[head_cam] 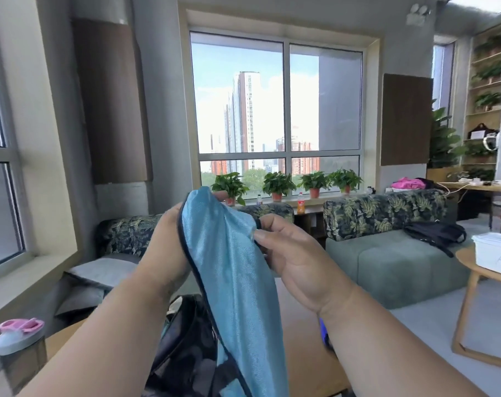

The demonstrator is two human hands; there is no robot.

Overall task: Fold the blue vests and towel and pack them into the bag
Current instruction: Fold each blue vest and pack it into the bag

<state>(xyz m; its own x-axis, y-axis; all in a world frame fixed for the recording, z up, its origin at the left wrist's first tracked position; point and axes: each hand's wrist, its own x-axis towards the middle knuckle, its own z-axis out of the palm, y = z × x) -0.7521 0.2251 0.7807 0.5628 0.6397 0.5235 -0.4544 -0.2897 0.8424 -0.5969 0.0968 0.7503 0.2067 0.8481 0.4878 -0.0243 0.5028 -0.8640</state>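
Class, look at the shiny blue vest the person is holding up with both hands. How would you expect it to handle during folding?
The blue vest is probably floppy: it hangs limp below the left hand and right hand. Its sheen suggests slippery fabric, so folds may slide. It looks thin, so likely light.
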